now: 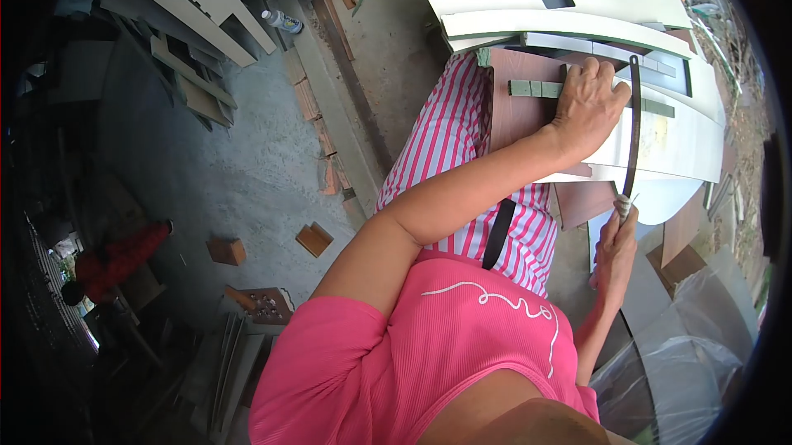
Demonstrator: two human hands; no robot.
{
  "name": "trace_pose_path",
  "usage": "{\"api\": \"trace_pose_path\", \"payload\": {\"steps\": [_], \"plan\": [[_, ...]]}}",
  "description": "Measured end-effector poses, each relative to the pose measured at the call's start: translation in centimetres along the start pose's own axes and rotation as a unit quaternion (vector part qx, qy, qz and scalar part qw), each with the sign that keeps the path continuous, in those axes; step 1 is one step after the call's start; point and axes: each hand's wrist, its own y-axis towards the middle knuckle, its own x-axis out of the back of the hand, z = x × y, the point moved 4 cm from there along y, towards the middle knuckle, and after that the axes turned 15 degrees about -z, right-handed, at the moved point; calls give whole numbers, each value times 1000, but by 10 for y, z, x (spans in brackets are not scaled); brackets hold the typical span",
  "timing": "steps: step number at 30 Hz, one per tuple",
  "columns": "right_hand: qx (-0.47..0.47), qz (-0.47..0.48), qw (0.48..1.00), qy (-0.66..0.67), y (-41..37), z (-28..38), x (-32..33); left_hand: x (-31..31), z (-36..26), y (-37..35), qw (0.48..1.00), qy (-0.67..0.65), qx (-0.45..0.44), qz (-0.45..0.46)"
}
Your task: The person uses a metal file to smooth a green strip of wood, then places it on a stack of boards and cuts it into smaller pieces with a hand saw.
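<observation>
A green strip (532, 89), marked off into short pieces, lies across a brown wood-grain board (511, 119) and the white panels beside it. My left hand (590, 103) presses on the strip from above with its fingers curled round it. In my right hand (619, 239) is the wrapped grip of a long, thin saw blade (634, 127). The blade runs away from me, over the strip, just right of my left fingers. Whether its teeth touch the strip I cannot tell.
White curved panels (569, 24) are stacked beyond my hands. Clear plastic sheeting (685, 354) lies at the lower right. A bottle (282, 21), small wooden blocks (314, 240) and leaning boards (194, 0) are on the left. A person in red (124, 263) is at the far left.
</observation>
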Motion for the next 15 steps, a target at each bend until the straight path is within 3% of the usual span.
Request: {"api": "trace_pose_path", "payload": {"steps": [4, 7, 15], "plan": [[-10, -7, 1000, -11, -12, -14, 0, 0, 1, 1, 1000, -5, -9, -8], [57, -56, 997, 15, 1, -26, -6, -1, 0, 2, 1000, -7, -16, -8], [101, -59, 993, 5, 40, 8, -16, -1, -1, 1, 1000, -6, -17, -23]]}}
